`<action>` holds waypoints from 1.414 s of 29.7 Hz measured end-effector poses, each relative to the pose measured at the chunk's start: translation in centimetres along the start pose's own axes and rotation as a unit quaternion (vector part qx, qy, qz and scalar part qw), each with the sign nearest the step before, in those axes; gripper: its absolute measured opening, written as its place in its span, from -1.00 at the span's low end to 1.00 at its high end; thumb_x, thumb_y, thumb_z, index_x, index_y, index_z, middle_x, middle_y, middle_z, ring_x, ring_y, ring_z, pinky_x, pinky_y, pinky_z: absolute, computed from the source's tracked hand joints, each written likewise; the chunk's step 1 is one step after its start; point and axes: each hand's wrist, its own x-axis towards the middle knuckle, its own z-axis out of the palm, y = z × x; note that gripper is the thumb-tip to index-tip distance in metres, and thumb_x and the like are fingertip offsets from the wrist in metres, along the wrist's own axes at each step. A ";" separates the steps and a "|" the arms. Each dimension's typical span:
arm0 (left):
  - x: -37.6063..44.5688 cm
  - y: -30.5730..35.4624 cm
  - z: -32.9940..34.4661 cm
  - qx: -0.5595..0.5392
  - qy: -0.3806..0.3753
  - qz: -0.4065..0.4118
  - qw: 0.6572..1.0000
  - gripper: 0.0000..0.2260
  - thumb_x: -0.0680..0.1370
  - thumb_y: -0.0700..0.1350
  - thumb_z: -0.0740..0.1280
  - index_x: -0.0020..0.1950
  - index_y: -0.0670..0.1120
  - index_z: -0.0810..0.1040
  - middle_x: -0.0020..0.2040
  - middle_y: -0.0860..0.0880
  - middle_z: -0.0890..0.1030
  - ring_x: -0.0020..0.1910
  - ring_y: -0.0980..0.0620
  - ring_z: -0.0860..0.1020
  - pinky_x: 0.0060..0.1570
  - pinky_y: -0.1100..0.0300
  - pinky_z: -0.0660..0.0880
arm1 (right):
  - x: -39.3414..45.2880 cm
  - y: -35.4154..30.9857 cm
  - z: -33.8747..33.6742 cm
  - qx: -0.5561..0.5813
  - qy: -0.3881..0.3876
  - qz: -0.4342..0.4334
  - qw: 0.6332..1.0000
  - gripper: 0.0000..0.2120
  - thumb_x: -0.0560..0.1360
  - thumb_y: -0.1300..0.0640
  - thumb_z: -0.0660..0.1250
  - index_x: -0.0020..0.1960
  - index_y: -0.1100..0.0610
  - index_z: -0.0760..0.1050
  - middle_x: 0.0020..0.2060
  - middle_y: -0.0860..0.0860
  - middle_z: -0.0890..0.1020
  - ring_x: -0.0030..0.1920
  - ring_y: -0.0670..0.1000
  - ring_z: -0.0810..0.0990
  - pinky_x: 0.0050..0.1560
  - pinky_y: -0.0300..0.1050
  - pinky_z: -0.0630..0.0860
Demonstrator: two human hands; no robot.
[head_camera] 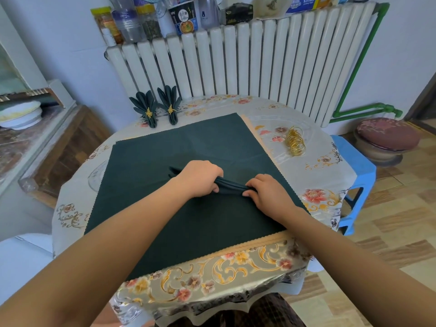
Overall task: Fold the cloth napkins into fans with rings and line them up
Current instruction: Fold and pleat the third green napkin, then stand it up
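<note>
Against a white radiator point(259, 60), our round table point(271, 119) wears a floral cover under a flat stack of dark green napkins point(165, 208). Our left hand point(200, 178) and right hand point(266, 192) pinch the ends of one pleated napkin point(230, 185) at its centre. Two ringed fans point(157, 107) stand finished at the far edge; spare gold rings point(295, 141) wait right, so we judge most work remains.

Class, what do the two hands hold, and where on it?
Both the left hand and right hand pinch the pleated green napkin, gripping its folded strip near the middle.
</note>
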 end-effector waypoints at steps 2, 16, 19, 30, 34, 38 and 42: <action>0.7 0.0 -0.6 -0.012 0.009 0.000 1.000 -0.83 0.53 0.00 0.36 0.08 -0.01 0.56 -0.03 -0.02 0.61 0.03 -0.04 0.53 -0.15 0.17 0.35 | 0.4 0.6 -0.2 -0.013 0.007 0.003 1.000 -0.70 0.59 0.02 0.21 0.20 0.18 0.51 0.07 0.07 0.55 0.12 0.07 0.44 0.13 -0.12 0.35; 8.7 0.9 -3.3 -0.027 0.049 -0.054 0.997 -0.83 0.49 -0.03 0.42 0.07 0.00 0.62 -0.03 0.03 0.63 -0.03 -0.03 0.54 -0.11 0.19 0.25 | 2.3 8.6 -3.3 0.078 0.202 0.211 0.953 -0.68 0.51 -0.01 0.32 0.19 0.12 0.52 0.03 0.05 0.55 0.06 0.05 0.50 0.05 -0.09 0.42; 10.0 0.9 -3.0 -0.024 0.054 -0.054 0.997 -0.84 0.48 -0.01 0.44 0.02 0.00 0.59 -0.05 0.04 0.63 -0.06 -0.02 0.54 -0.08 0.18 0.24 | 3.2 10.5 -3.8 0.074 0.216 0.265 0.937 -0.58 0.48 0.00 0.37 0.24 0.19 0.44 0.10 0.13 0.51 0.13 0.12 0.46 0.13 -0.01 0.40; 13.4 0.7 -2.2 0.013 0.054 -0.050 0.997 -0.81 0.50 0.04 0.41 0.05 0.02 0.54 -0.03 0.04 0.62 -0.06 -0.03 0.53 -0.01 0.15 0.26 | 7.7 12.4 -3.1 0.019 0.194 0.341 0.920 -0.49 0.42 -0.01 0.41 0.21 0.26 0.35 0.15 0.18 0.43 0.18 0.18 0.40 0.09 0.01 0.38; 13.7 0.6 -2.1 0.003 0.057 -0.050 0.997 -0.78 0.50 0.03 0.41 0.10 0.01 0.54 0.02 0.04 0.61 -0.01 -0.03 0.53 0.07 0.15 0.28 | 7.6 12.8 -2.7 0.028 0.188 0.342 0.920 -0.53 0.46 0.04 0.35 0.26 0.24 0.34 0.18 0.17 0.42 0.19 0.17 0.40 0.10 0.01 0.38; 13.4 0.4 -2.1 -0.005 0.056 -0.050 0.997 -0.79 0.50 0.03 0.41 0.07 0.01 0.53 0.00 0.04 0.61 -0.02 -0.03 0.53 0.07 0.15 0.27 | 6.5 12.7 -2.8 0.013 0.200 0.335 0.921 -0.50 0.48 -0.03 0.34 0.32 0.18 0.37 0.20 0.15 0.46 0.21 0.16 0.43 0.11 0.03 0.38; 12.1 0.3 -2.5 -0.033 0.066 -0.056 0.996 -0.81 0.48 0.03 0.43 0.05 0.03 0.55 -0.03 0.07 0.60 -0.01 -0.01 0.53 0.11 0.15 0.28 | 4.7 11.9 -3.2 0.044 0.253 0.297 0.920 -0.56 0.46 -0.09 0.37 0.24 0.11 0.49 0.13 0.06 0.56 0.15 0.10 0.48 0.11 0.00 0.41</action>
